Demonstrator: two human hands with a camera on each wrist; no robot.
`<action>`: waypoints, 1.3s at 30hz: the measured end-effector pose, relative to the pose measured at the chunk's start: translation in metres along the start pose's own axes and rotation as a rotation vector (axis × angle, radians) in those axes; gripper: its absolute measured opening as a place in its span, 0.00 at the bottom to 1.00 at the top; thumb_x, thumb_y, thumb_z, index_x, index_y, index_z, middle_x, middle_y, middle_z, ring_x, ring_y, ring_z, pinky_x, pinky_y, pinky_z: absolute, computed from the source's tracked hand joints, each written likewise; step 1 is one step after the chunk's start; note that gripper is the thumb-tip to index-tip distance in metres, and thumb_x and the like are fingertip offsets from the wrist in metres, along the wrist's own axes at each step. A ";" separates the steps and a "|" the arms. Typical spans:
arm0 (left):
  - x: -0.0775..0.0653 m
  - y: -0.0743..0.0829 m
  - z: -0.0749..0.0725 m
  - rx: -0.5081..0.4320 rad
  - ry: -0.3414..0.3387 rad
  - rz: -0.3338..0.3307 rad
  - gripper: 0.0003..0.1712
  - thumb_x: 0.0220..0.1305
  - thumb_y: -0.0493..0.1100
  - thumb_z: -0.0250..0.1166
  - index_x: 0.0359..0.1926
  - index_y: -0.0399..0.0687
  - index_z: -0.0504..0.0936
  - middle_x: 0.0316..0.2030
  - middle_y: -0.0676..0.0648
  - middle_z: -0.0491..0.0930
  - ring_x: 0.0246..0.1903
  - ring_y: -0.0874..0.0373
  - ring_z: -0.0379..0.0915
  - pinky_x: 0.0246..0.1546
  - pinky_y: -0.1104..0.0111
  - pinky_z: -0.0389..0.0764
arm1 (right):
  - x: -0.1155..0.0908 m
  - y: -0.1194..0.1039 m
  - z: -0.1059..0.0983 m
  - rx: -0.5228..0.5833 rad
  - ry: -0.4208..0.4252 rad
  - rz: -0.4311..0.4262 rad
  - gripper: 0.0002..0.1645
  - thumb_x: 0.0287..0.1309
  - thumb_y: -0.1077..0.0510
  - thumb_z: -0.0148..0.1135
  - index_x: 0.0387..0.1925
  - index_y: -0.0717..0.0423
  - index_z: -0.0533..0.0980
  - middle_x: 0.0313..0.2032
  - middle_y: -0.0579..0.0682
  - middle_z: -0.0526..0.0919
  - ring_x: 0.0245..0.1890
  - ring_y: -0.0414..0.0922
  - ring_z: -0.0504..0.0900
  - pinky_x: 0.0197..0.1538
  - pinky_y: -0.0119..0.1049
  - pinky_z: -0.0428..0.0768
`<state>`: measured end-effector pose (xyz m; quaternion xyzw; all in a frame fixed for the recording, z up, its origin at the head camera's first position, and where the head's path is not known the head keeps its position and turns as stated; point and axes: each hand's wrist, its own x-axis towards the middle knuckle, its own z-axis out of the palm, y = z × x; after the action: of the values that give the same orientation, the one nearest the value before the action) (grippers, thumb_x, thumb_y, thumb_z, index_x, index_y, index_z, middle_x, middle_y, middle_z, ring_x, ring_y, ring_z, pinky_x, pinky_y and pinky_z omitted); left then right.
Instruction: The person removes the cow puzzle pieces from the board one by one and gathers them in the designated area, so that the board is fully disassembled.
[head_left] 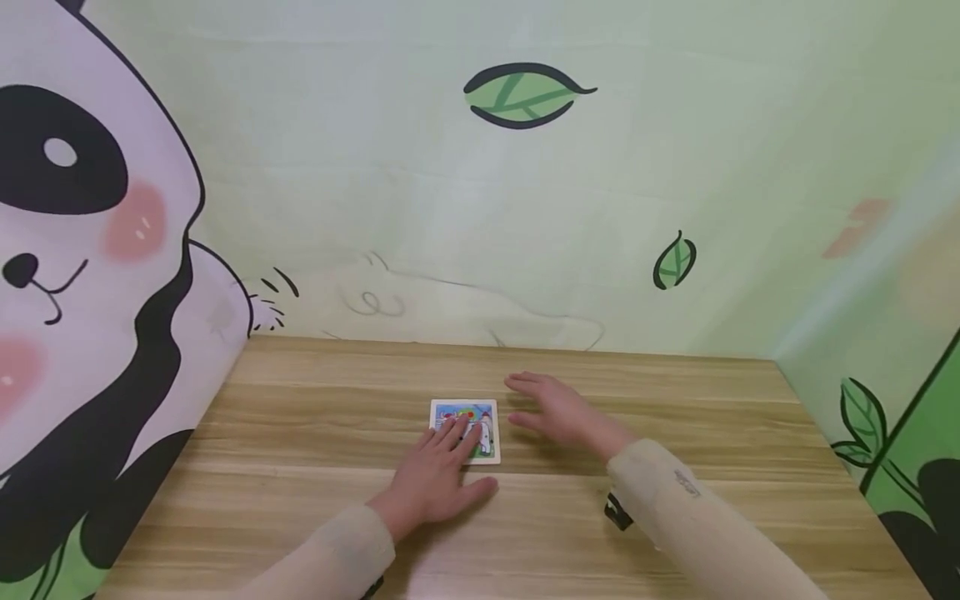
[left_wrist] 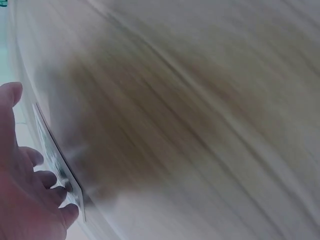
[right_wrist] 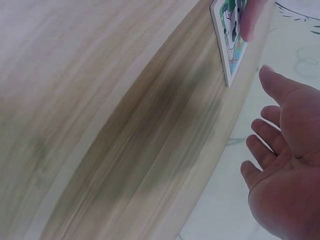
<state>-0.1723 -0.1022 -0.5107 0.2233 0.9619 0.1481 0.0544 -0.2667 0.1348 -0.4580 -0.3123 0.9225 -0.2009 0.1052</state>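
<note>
A small square picture board with a white border and a colourful cartoon print lies flat on the wooden table. My left hand reaches over its lower left part, fingers spread and hiding some of the print. In the left wrist view the fingertips are at the board; whether they press on it I cannot tell. To the right of the board, my right hand is held apart from it, fingers extended and holding nothing. The right wrist view shows that palm with loosely bent fingers, beside the board.
The wooden table ends at a pale green wall covering printed with leaves. A large printed panda covers the left side. A dark strap shows under the right sleeve.
</note>
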 end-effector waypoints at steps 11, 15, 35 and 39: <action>0.001 0.007 0.005 -0.020 0.013 -0.039 0.49 0.77 0.70 0.52 0.83 0.41 0.60 0.83 0.37 0.55 0.82 0.40 0.52 0.80 0.45 0.58 | 0.023 -0.010 0.006 0.014 -0.017 -0.036 0.34 0.76 0.53 0.65 0.75 0.62 0.71 0.74 0.64 0.73 0.76 0.62 0.69 0.80 0.58 0.62; 0.001 0.005 0.007 -0.009 0.042 -0.031 0.47 0.78 0.68 0.52 0.82 0.40 0.62 0.82 0.36 0.56 0.81 0.39 0.53 0.80 0.45 0.59 | 0.032 -0.015 0.006 0.013 -0.033 -0.056 0.31 0.76 0.55 0.64 0.73 0.62 0.73 0.72 0.64 0.75 0.74 0.63 0.71 0.79 0.59 0.64; 0.000 0.005 0.014 0.019 0.070 -0.034 0.44 0.77 0.66 0.51 0.82 0.43 0.65 0.82 0.38 0.59 0.81 0.42 0.55 0.79 0.47 0.61 | 0.075 -0.026 0.013 0.134 -0.138 -0.063 0.21 0.75 0.57 0.65 0.64 0.59 0.81 0.59 0.55 0.87 0.62 0.53 0.83 0.69 0.49 0.79; -0.001 0.006 0.011 0.005 0.045 -0.047 0.44 0.78 0.66 0.51 0.82 0.44 0.64 0.82 0.38 0.58 0.82 0.43 0.54 0.80 0.48 0.60 | 0.082 -0.023 0.017 0.168 -0.146 -0.069 0.20 0.74 0.57 0.67 0.62 0.58 0.83 0.58 0.53 0.88 0.60 0.50 0.83 0.68 0.48 0.80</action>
<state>-0.1669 -0.0951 -0.5190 0.1976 0.9682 0.1492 0.0355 -0.3134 0.0622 -0.4691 -0.3478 0.8809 -0.2579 0.1910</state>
